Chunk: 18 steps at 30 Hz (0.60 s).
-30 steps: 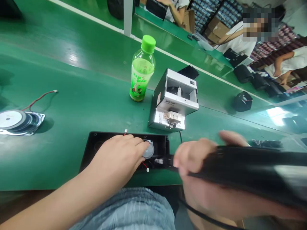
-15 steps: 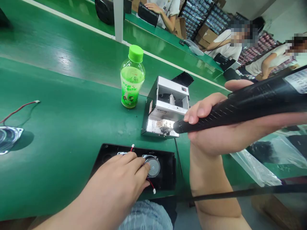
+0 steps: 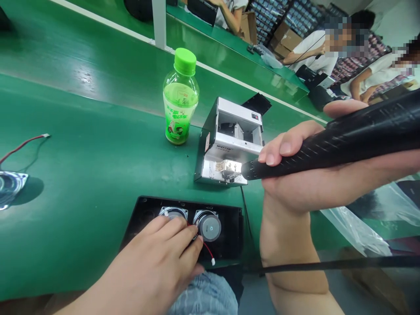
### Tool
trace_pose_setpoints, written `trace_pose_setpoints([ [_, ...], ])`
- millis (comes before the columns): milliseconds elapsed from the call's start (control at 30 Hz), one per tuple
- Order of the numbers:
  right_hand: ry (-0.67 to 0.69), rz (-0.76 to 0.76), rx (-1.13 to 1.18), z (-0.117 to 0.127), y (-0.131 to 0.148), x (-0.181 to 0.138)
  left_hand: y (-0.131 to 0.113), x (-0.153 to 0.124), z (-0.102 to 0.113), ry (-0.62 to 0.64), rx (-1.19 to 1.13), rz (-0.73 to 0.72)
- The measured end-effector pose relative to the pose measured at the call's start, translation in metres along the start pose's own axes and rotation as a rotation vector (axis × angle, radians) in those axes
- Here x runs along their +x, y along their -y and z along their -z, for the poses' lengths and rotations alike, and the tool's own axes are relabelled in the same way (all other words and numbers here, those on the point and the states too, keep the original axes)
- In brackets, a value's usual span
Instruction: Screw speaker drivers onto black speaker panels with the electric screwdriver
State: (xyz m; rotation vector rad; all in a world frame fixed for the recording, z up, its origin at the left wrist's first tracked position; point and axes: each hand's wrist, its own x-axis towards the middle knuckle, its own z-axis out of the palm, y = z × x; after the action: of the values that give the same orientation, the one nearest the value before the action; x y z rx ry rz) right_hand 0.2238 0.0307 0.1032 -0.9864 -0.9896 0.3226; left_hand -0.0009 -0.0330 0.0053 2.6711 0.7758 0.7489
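Note:
A black speaker housing (image 3: 229,227) lies at the near edge of the green bench, with two round silver speaker drivers (image 3: 209,225) set in it and a red wire (image 3: 208,252) trailing out. My left hand (image 3: 154,267) rests on the housing, fingers pressed together against the left driver. My right hand (image 3: 305,179) grips a black electric screwdriver (image 3: 334,142). Its tip sits at the front outlet of a silver screw feeder box (image 3: 229,144).
A green-capped drink bottle (image 3: 180,98) stands left of the feeder. A loose speaker (image 3: 8,186) with a red wire lies at the far left. A clear plastic bag (image 3: 357,225) lies at the right. Other people work at a bench behind.
My right hand lifted the screwdriver from the housing up to the feeder's outlet. My left hand slid a little left and nearer on the housing, uncovering both drivers.

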Motion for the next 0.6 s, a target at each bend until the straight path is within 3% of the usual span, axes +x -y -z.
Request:
trace_pose_setpoints([
  [133, 0.025, -0.118, -0.021, 0.0, 0.003, -0.001, 0.002, 0.001, -0.001, 0.006, -0.007, 0.013],
  [433, -0.02, 0.023, 0.028, -0.002, -0.004, -0.006, 0.003, -0.003, -0.003, 0.054, -0.008, -0.003],
  [600, 0.109, -0.219, 0.053, 0.018, 0.014, -0.012, 0.002, -0.01, -0.005, 0.048, 0.076, -0.077],
])
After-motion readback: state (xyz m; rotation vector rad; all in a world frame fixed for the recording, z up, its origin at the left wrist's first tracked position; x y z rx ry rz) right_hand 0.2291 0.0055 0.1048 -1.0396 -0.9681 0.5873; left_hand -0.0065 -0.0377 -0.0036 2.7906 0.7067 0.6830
